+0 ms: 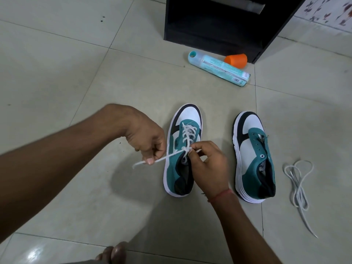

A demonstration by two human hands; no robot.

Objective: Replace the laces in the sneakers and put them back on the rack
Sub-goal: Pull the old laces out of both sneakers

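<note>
Nearest, the left hand (146, 145) pinches one end of the soft white lace (187, 133), while the right hand (207, 164) pinches it at the knot atop the laced sneaker (176, 168) on the floor. Limp and light, it looks best gripped near its ends. Farther right, the unlaced sneaker (253, 159) and spare lace (300, 185) wait.

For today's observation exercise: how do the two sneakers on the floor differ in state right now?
The left sneaker has a white lace threaded through it; the right sneaker has bare eyelets. The left hand and right hand pinch the left sneaker's lace; nobody touches the right sneaker, and a loose lace lies beside it. Both are teal, white and black, toes pointing away.
</note>
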